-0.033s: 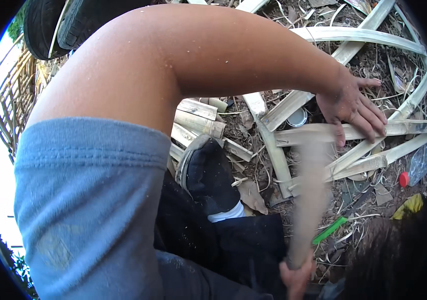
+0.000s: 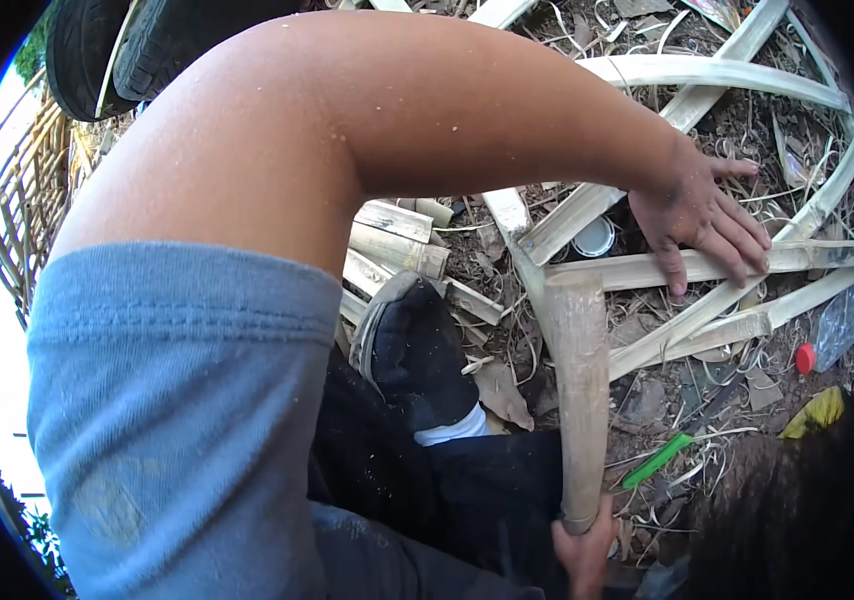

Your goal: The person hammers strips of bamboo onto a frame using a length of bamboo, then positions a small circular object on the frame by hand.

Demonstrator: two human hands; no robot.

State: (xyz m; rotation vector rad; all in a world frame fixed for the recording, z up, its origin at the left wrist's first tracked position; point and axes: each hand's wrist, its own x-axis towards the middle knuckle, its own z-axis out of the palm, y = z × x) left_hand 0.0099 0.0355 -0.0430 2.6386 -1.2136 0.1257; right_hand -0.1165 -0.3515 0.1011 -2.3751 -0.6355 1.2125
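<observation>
Wooden club (image 2: 584,400) has swung leftward in the right hand (image 2: 587,550).

At four o'clock the wooden club (image 2: 584,400) looks matt and smooth, faintly grained; the green strip (image 2: 657,461) just beyond it resembles smooth plastic. Between two and three o'clock the split bamboo pieces (image 2: 632,271) show a pale, soft sheen, and the round lid (image 2: 595,238) looks metallic. Clear, glossy plastic forms the bottle (image 2: 844,325) at three o'clock; at eight, the sleeve (image 2: 187,330) is matt cloth
</observation>
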